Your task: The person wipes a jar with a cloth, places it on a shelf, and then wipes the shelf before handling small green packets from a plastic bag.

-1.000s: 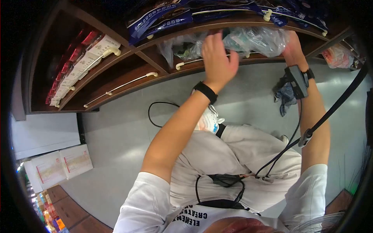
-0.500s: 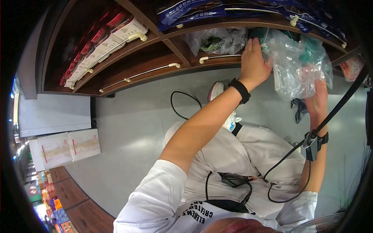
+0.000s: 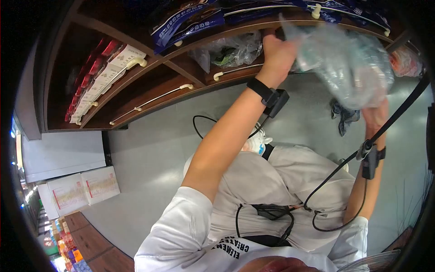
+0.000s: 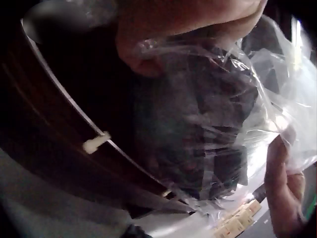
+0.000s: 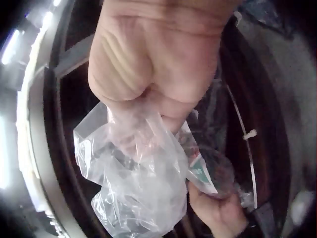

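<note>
Clear plastic bag (image 3: pixel 349 68) sits at the front of the dark shelving (image 3: pixel 183 68), partly over the floor (image 3: pixel 149 158). Left hand (image 3: pixel 281 52) grips one edge; right hand (image 3: pixel 377 115) grasps the far end. Risk: thin film could catch on the rail (image 3: pixel 240 68) and tear.

The plastic bag (image 3: pixel 337 68) is between the left hand (image 3: pixel 278 54) and the right hand (image 3: pixel 377 114) — before the shelf (image 3: pixel 185 71). Left of it, a second bag (image 3: pixel 242 50) lies in the lower row; packets (image 3: pixel 192 27) lie above, boxes (image 3: pixel 104 75) farther left (cartons (image 3: pixel 86 189) stand on the floor (image 3: pixel 149 149)).
</note>
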Demonstrator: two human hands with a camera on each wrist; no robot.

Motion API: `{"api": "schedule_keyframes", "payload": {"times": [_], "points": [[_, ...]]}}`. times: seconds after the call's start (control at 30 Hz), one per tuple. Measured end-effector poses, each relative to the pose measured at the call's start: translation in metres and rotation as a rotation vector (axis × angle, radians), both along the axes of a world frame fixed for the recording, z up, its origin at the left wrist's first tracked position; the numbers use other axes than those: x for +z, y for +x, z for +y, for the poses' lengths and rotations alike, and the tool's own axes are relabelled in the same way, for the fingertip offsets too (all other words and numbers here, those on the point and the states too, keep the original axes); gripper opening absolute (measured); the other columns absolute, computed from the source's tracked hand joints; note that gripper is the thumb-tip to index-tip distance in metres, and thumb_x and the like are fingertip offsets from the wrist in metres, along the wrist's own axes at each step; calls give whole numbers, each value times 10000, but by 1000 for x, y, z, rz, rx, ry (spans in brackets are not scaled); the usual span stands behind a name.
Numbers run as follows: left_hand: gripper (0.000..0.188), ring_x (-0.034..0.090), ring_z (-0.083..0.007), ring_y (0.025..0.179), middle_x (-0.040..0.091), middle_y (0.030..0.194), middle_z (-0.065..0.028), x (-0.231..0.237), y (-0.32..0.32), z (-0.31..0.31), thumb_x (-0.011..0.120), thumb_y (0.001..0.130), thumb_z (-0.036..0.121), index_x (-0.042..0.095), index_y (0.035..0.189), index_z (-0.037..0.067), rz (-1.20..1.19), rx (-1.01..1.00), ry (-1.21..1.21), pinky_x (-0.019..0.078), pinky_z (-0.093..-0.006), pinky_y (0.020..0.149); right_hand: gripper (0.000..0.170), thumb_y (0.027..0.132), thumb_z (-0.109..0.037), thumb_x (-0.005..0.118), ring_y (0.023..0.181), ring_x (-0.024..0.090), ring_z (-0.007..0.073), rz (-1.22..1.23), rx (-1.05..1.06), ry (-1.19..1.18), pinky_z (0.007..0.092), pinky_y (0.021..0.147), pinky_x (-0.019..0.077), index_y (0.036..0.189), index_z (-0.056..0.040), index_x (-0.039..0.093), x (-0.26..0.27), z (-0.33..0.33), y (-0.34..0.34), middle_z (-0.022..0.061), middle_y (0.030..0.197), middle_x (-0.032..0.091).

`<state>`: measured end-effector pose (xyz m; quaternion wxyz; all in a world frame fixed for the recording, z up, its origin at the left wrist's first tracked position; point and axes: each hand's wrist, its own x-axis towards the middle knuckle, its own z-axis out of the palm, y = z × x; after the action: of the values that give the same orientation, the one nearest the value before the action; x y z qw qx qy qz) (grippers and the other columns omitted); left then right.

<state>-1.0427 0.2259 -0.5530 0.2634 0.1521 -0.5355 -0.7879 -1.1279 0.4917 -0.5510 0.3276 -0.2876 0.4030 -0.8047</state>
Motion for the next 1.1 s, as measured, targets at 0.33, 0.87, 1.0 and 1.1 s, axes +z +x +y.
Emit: {"api": "schedule_keyframes", "payload": {"times": [0.33, 0.87, 1.0, 1.1], "points": [[289, 584, -144, 826, 611, 943, -65, -52, 21, 62, 628, 877, 200, 546, 1063, -6, -200, 2, -89, 480, -272, 739, 363, 950, -266, 506, 1065, 560, 248, 380, 175, 399, 372, 940, 432, 1182, 10, 549, 10, 71, 38, 142, 1155, 583], [711, 588, -275, 1059, 601, 1178, -189, -117, 80, 59, 659, 812, 455, 489, 1229, -95, -756, -342, -528, 449, -339, 916, 486, 937, -438, 450, 1084, 553, 257, 651, 686, 882, 341, 951, 402, 1236, -74, 568, -21, 20, 109, 132, 1232, 602], [617, 601, -280, 1064, 633, 1136, -172, -65, 82, 78, 700, 775, 413, 551, 1170, -38, -548, -510, -492, 452, -353, 913, 505, 945, -435, 440, 1102, 543, 253, 841, 619, 947, 333, 952, 399, 1247, -46, 549, -9, 57, 81, 136, 1247, 587], [442, 624, -272, 1003, 657, 1060, -161, -89, 79, 79, 676, 781, 297, 597, 1075, -23, -561, -494, -702, 469, -365, 864, 463, 945, -410, 457, 1027, 587, 242, 900, 554, 878, 325, 889, 444, 1154, -25, 607, -12, 69, 70, 148, 1145, 638]]}}
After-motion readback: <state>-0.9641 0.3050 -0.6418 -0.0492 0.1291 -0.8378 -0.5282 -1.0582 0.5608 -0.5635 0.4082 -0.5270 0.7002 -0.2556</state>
